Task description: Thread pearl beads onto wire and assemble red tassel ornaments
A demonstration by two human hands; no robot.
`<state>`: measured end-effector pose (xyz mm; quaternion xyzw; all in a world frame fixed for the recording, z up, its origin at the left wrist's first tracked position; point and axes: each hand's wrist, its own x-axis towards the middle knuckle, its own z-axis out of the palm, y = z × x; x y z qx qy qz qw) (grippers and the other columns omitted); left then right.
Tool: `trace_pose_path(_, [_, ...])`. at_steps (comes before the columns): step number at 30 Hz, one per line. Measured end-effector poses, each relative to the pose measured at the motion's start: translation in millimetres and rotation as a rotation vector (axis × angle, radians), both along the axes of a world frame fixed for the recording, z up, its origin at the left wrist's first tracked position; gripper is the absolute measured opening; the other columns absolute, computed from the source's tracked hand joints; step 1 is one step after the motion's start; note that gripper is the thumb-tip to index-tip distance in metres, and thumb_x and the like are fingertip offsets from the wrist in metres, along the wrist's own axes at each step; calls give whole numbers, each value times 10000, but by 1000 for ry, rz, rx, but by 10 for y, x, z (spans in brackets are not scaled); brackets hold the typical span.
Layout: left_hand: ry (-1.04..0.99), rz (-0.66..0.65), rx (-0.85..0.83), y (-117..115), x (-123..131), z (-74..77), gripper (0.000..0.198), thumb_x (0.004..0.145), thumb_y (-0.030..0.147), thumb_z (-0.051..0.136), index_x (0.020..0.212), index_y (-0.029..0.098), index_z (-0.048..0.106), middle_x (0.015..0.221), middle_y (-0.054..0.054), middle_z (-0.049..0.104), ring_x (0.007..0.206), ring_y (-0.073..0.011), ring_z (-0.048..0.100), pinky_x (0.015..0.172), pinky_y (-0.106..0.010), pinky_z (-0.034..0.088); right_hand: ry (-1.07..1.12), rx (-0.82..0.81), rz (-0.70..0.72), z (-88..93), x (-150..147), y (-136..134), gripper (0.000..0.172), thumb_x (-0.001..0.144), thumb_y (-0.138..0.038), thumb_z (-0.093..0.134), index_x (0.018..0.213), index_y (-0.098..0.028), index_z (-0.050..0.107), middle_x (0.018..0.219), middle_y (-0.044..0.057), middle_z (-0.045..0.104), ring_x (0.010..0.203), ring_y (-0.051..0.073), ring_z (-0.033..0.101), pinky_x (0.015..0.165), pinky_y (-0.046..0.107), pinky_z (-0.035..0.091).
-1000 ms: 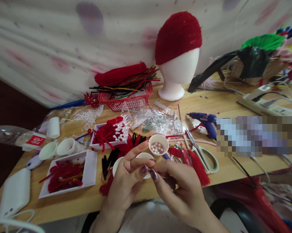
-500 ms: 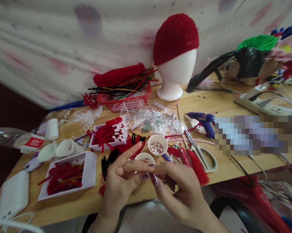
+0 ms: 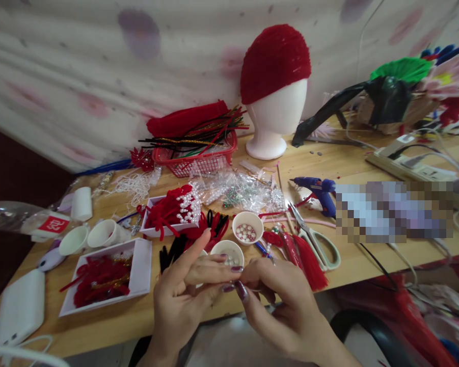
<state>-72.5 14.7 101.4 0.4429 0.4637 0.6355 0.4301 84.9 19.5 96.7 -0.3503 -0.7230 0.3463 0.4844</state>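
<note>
My left hand (image 3: pixel 187 295) and my right hand (image 3: pixel 282 306) meet at the near edge of the wooden table (image 3: pixel 351 168). Thumb and fingertips of both pinch together at one spot; what they hold is too small to make out. The left index finger points up and away. Just beyond the fingertips stand two small white cups of beads, a near cup (image 3: pixel 232 252) and a far cup (image 3: pixel 247 227). A red tassel (image 3: pixel 309 260) lies to the right of the hands.
White trays of red pieces (image 3: pixel 103 275) and pearl trims (image 3: pixel 171 209) sit at left. Scissors (image 3: pixel 317 239), a blue glue gun (image 3: pixel 321 191), a red basket of sticks (image 3: pixel 196 148) and a foam head with red cap (image 3: pixel 275 86) stand behind. A power strip (image 3: pixel 408 160) is far right.
Both hands have drifted slightly down and toward me, still pinched together. The near bead cup shows more fully above the fingers.
</note>
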Motion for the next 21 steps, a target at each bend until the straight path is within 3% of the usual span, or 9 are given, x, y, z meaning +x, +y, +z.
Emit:
trace_pose_path(7, [13,-19,70,-18,-9,-30,491,722,259,893,1188,341,761,740,23,827,714,-212,782,914,-353,600,19,-17,3,-9,4,-11,133,854,-84,552,809,-209,548,633,-66,490,518,77,404,477,218,308])
trace_pose_path(14, [118,-88,114,-10,-103,-51,546,745,90,850,1174,413,751,803,63,831,717,-198,798,949,-348,600,3,-38,15,-35,42,-32,133,895,-95,550,921,-190,638,662,-50,536,535,85,419,497,230,330])
trace_pose_path(21, [193,-49,110,-17,-100,-32,577,741,73,849,1209,392,739,814,57,835,783,-197,784,893,-318,603,14,-13,28,-27,39,-28,143,904,-81,539,913,-185,637,655,-43,555,515,85,410,480,234,319])
